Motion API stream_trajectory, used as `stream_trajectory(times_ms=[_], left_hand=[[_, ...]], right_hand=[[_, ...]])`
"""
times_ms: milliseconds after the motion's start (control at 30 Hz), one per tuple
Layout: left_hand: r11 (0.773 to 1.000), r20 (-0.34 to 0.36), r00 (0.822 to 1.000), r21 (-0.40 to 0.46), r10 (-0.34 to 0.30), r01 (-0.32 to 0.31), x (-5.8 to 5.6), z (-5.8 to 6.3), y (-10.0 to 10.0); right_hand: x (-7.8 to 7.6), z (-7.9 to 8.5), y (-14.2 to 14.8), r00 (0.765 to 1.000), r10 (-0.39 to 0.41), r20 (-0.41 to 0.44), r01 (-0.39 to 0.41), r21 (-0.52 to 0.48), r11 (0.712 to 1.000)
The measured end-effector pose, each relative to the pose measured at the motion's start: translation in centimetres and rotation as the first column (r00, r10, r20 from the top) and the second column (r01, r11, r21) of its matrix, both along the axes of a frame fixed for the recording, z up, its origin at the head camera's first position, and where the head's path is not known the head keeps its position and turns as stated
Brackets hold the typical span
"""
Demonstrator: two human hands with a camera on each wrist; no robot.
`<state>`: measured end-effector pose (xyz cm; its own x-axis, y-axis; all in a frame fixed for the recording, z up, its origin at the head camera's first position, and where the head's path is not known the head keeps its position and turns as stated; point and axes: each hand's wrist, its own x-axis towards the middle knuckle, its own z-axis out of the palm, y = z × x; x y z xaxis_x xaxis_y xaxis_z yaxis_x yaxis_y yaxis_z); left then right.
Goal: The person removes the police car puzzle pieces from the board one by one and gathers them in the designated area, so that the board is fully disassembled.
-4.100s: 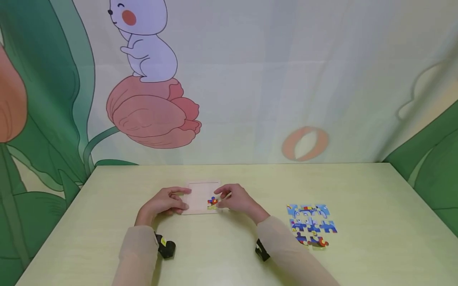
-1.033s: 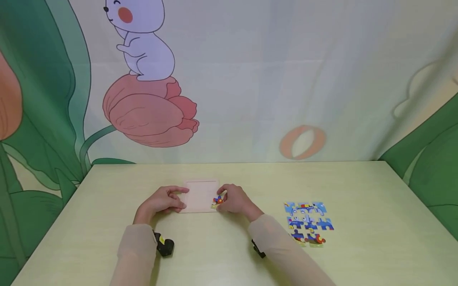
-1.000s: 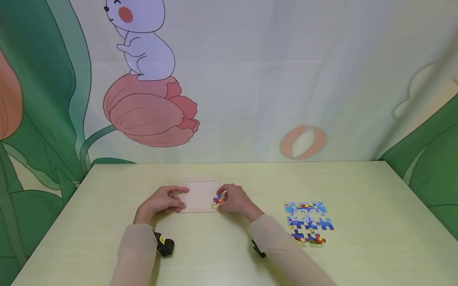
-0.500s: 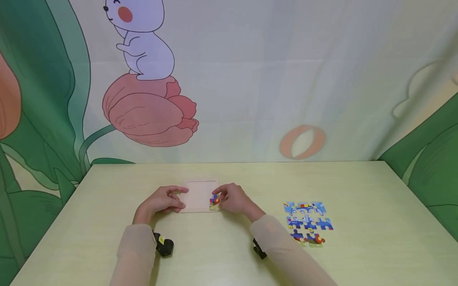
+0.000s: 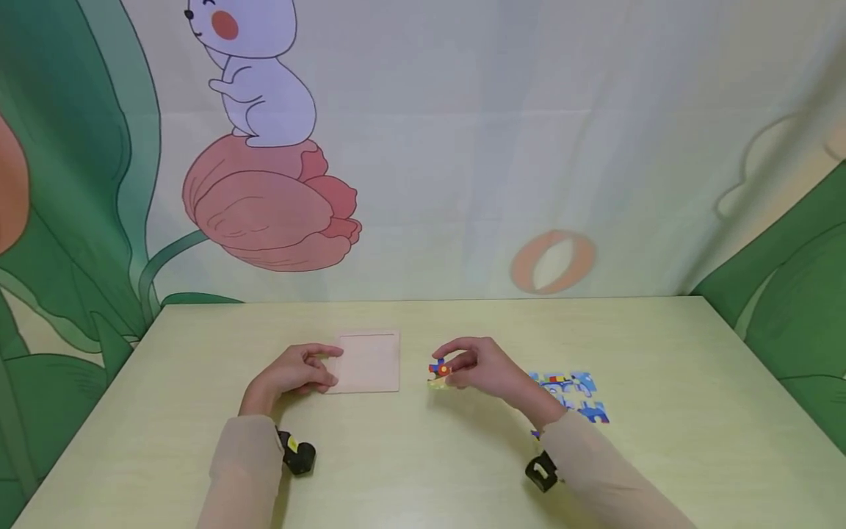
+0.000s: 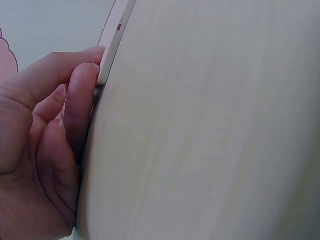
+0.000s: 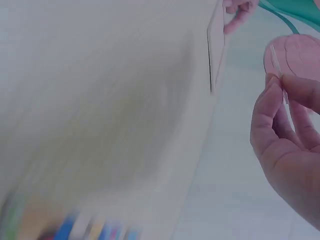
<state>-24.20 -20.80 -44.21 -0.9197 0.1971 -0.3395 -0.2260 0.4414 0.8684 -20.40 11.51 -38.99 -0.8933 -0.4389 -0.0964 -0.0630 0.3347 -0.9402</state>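
A jigsaw piece (image 5: 439, 369) with a red, blue and yellow print is pinched between the thumb and fingers of my right hand (image 5: 481, 364), raised off the table to the right of the tray. The right wrist view shows that piece (image 7: 278, 65) edge-on as a thin strip. My left hand (image 5: 297, 367) grips the left edge of a shallow pale pink puzzle tray (image 5: 396, 367), which has no piece in it. In the left wrist view, the thumb and a finger meet at the tray's corner (image 6: 111, 47).
Several jigsaw pieces (image 5: 593, 411) lie loosely grouped on the right of the pale wooden table (image 5: 396, 455), partly hidden by the right forearm. Black wrist cameras (image 5: 300, 457) hang under both wrists. A printed curtain (image 5: 429, 147) stands behind the table's far edge.
The right hand has lifted the jigsaw piece from the tray's lower right corner and carried it rightwards. The left hand has stayed at the tray's left edge.
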Motion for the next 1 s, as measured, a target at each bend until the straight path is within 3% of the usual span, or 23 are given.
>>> stream_trajectory(times_ms=[233,567,767,1000], left_hand=[[1.0,0.005,1.0,-0.007,-0.005,0.006,0.1,0.1,0.1],[0.999,0.006,1.0,-0.033,-0.007,0.007,0.0,0.3,0.0],[0.999,0.006,1.0,-0.041,-0.006,0.006,0.1,0.4,0.0],[0.999,0.013,1.0,-0.042,0.002,-0.001,0.0,0.4,0.2]], right_hand=[[2.7,0.4,7.3,0.999,-0.028,-0.019,0.029,0.083,0.996],[5.6,-0.5,16.9,0.986,-0.162,0.031,0.157,0.125,0.98],[7.0,-1.5,19.5,0.986,-0.151,0.067,0.142,0.125,0.982],[7.6,-2.7,20.4,0.989,-0.135,0.056,0.122,0.185,0.975]])
